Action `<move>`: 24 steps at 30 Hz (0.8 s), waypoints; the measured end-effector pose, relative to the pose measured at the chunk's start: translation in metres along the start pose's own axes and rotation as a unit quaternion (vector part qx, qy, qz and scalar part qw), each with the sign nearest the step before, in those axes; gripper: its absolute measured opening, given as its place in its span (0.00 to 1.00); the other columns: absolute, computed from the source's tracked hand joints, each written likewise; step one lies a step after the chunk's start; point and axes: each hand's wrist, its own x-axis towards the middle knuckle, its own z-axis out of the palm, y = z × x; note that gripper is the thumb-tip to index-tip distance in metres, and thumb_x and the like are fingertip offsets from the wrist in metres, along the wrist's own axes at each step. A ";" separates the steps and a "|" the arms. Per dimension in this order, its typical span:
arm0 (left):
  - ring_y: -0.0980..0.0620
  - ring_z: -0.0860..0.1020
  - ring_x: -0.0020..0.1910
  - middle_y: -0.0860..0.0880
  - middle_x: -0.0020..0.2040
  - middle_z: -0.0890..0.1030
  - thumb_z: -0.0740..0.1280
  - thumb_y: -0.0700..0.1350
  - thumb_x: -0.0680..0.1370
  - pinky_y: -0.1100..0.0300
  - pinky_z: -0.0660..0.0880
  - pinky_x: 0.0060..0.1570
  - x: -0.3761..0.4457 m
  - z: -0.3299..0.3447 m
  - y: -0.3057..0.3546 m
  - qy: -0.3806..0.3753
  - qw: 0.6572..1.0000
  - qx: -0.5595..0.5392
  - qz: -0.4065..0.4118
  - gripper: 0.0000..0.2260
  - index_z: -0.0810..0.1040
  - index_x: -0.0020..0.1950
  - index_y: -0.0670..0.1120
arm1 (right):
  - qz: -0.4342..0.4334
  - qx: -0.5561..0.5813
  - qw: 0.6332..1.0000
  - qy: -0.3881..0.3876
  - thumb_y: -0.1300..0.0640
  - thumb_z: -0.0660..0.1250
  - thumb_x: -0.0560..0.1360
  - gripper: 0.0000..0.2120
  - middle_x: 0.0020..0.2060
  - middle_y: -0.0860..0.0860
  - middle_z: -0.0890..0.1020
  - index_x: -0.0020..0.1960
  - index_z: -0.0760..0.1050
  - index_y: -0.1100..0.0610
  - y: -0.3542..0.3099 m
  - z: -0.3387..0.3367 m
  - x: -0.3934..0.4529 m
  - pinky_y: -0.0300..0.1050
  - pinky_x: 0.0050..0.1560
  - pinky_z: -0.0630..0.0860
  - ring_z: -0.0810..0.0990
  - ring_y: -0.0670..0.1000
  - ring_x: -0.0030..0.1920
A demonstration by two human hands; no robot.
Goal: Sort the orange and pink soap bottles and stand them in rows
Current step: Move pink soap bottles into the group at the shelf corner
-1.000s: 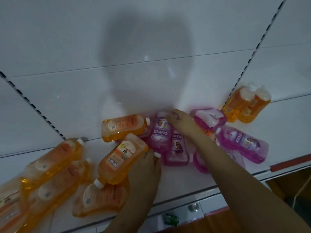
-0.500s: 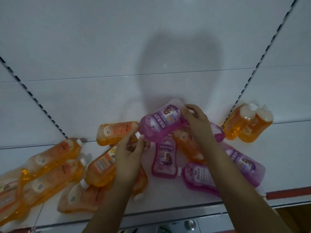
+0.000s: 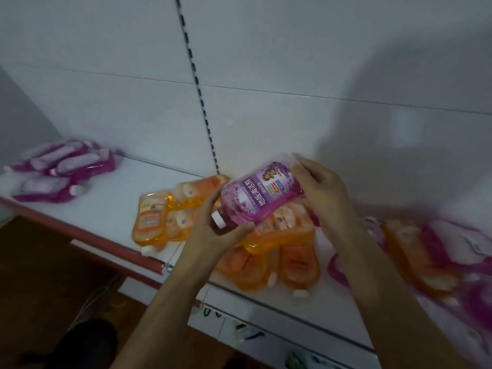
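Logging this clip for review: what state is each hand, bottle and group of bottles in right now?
Left hand: grips the cap end of the held pink bottle.
Right hand: grips its base end.
Held pink bottle: lifted, tilted, capped.
Orange bottles: lying flat in a pile on the shelf.
Pink bottles at far left: lying down, grouped, blurred.
Bottles at right: mixed colours, lying down, blurred.

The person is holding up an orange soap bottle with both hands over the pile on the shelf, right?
Not quite. The bottle held up is pink, not orange: the head view shows the pink soap bottle gripped by the left hand near its white cap and the right hand at its base. The rest is right: it is held over the orange bottles lying on the shelf.
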 end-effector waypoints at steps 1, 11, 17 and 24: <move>0.54 0.83 0.56 0.54 0.63 0.79 0.79 0.44 0.67 0.54 0.82 0.48 -0.001 -0.019 0.000 0.009 1.000 0.008 -0.002 0.38 0.66 0.72 0.61 | 0.003 0.007 1.000 -0.023 0.46 0.67 0.77 0.08 0.42 0.38 0.85 0.42 0.83 0.36 -0.003 0.019 0.002 0.53 0.52 0.82 0.85 0.43 0.47; 0.63 0.82 0.51 0.60 0.59 0.78 0.79 0.46 0.68 0.70 0.78 0.41 0.008 -0.242 -0.016 0.105 0.990 0.088 0.034 0.33 0.68 0.68 0.57 | 0.008 -0.013 0.995 -0.103 0.51 0.66 0.79 0.08 0.40 0.46 0.86 0.44 0.82 0.44 -0.024 0.257 0.005 0.50 0.47 0.84 0.86 0.47 0.42; 0.72 0.78 0.50 0.64 0.52 0.79 0.80 0.50 0.66 0.74 0.75 0.40 0.028 -0.344 -0.032 0.147 0.978 0.143 0.024 0.31 0.69 0.64 0.61 | 0.005 -0.103 0.989 -0.105 0.45 0.63 0.79 0.10 0.40 0.46 0.86 0.44 0.83 0.42 -0.018 0.368 0.019 0.54 0.49 0.83 0.86 0.47 0.42; 0.69 0.75 0.49 0.64 0.52 0.77 0.79 0.57 0.66 0.81 0.67 0.44 0.081 -0.387 -0.047 0.155 0.954 0.252 0.048 0.34 0.73 0.69 0.54 | 0.025 -0.190 0.978 -0.083 0.48 0.62 0.79 0.11 0.43 0.52 0.84 0.45 0.82 0.49 0.008 0.422 0.077 0.60 0.51 0.81 0.84 0.55 0.46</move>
